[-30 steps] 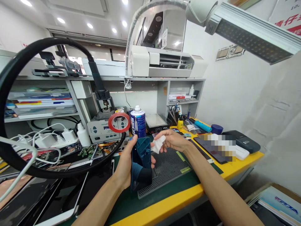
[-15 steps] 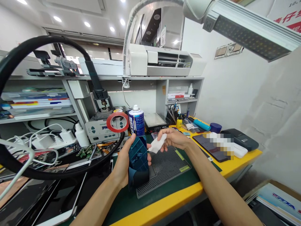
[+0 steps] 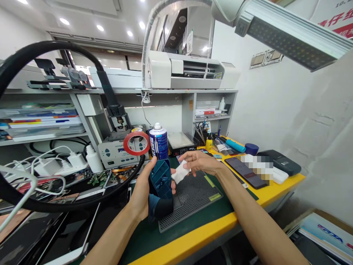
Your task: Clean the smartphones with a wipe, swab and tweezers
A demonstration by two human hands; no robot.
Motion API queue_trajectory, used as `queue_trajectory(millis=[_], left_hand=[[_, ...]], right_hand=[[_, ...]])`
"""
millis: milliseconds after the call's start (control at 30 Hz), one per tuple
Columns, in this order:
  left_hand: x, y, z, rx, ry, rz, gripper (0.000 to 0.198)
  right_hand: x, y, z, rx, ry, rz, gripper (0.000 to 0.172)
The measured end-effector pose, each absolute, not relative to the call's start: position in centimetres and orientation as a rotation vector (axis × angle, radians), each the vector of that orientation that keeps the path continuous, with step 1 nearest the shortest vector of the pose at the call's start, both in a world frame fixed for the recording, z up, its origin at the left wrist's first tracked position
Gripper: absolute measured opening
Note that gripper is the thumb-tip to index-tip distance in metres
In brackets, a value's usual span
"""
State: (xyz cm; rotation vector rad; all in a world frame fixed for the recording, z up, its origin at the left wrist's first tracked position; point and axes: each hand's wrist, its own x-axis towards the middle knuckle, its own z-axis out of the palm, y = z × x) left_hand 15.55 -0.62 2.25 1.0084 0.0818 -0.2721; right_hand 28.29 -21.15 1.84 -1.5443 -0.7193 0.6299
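Observation:
My left hand (image 3: pixel 142 191) grips a dark blue glossy phone (image 3: pixel 160 189), held upright above the bench with its shiny face toward me. My right hand (image 3: pixel 202 162) pinches a small white wipe (image 3: pixel 179 172) right beside the phone's upper right edge. Both hands hover over a black perforated mat (image 3: pixel 193 195) that lies on the green work surface.
A blue spray can (image 3: pixel 158 141) and a red tape ring (image 3: pixel 136 142) stand behind the phone. A thick black hose (image 3: pixel 68 200) loops at the left over phones and cables. Another phone (image 3: pixel 244 171), tools and cases lie right on the yellow bench (image 3: pixel 193 241). A lamp (image 3: pixel 289 33) hangs overhead.
The right hand has brought the wipe down and left, closer to the phone. The left hand has tilted the phone slightly, so its reflections shift.

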Motion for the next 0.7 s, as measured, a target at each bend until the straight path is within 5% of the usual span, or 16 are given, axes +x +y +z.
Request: queue_trajectory(millis=[100,300,700], left_hand=[[15.6,-0.6,2.2,1.004,0.099,-0.266,0.062],[15.7,-0.6,2.0,1.027,0.102,-0.225,0.057],[15.7,-0.6,1.9,1.106,0.117,-0.23,0.063]], right_hand=[[28.5,-21.1,1.6,-1.601,-0.672,0.538,0.056],[28.8,-21.0,1.6,-1.666,-0.677,0.541,0.032],[28.8,-19.7,1.1,-1.352,-0.402,0.522,0.019]])
